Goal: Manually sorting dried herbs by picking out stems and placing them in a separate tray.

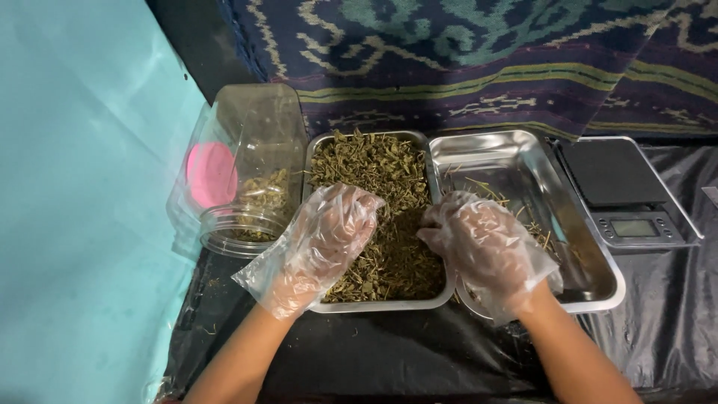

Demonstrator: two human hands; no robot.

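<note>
Head view, looking down, as I log it from my remote seat:

L hand: my left hand in a thin clear plastic glove [323, 243] rests on the left part of the herb pile, fingers loosely curled into the leaves; can't tell if it's actually pinching any.

R hand: my right hand in a thin clear plastic glove [482, 247] sits over the seam btw the two trays, fingertips bent down at the right edge of the herb pile. Looks half-closed; can't tell whether it grips anything.

Herbs: dried green-brown leaves and stems [374, 168] heaped in the shallow rectangular steel tray on the left [374, 305], filling most of it.

2nd tray: deeper rectangular steel tray on the right [606, 288], touching the first; only a few thin pale stems [486, 191] in it, w/ bare shiny metal at the back.

Jar: clear plastic jar lying on its side [258, 142], just left of the herb tray, mouth toward me, some dried herb inside; pink round lid [211, 173] visible through its wall.

Scale: small black digital scale w/ grey display [628, 191], just right of the 2nd tray.

Surface: black plastic sheet [396, 359] under everything.

Backdrop: dark patterned woven cloth [464, 52] behind; pale turquoise sheet [82, 209] to the left.
</note>
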